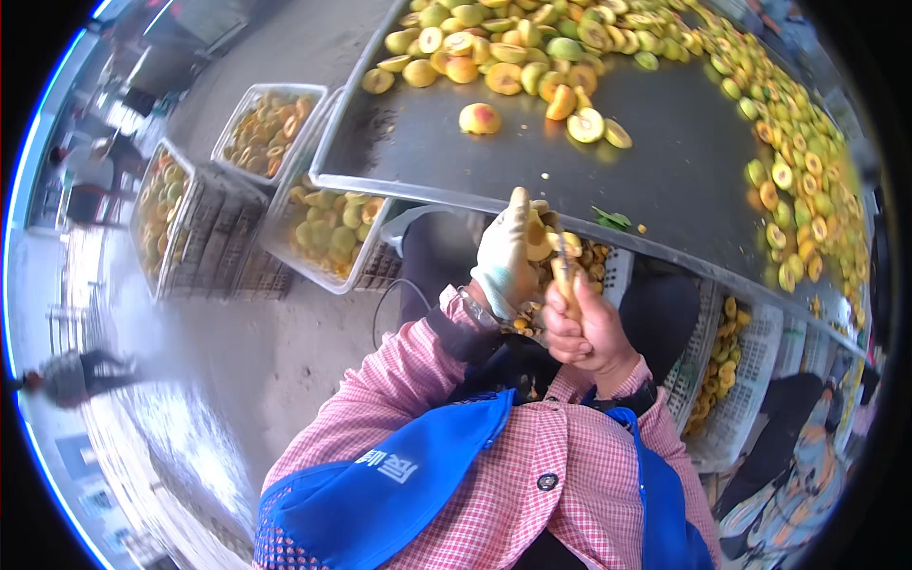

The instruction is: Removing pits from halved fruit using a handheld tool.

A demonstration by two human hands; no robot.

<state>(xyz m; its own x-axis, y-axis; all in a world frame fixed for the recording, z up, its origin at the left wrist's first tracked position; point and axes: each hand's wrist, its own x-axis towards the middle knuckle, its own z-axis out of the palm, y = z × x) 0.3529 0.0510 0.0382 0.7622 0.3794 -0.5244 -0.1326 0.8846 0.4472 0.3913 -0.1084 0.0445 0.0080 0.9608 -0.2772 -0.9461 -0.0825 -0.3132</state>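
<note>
My left hand (507, 249), in a pale knitted glove, holds a halved yellow fruit (538, 242), peach-like, near the front edge of a metal table (641, 142). Bare, my right hand (588, 328) grips the wooden handle of a small pitting tool (565, 281). Its metal end meets a piece of fruit (568, 244) beside the gloved fingers; whether that piece is part of the held half I cannot tell. Below the hands, a crate with pits and fruit scraps (524, 322) partly shows. One reddish-yellow fruit (480, 119) and several halves (586, 125) lie on the tabletop.
Heaped fruit halves (805, 171) line the table's far and right sides. Plastic crates of fruit (324, 228) stand at the left, some stacked (214, 228). Another crate (748, 370) is at the right, near a seated person (791, 456). Green leaves (611, 218) lie by the table edge.
</note>
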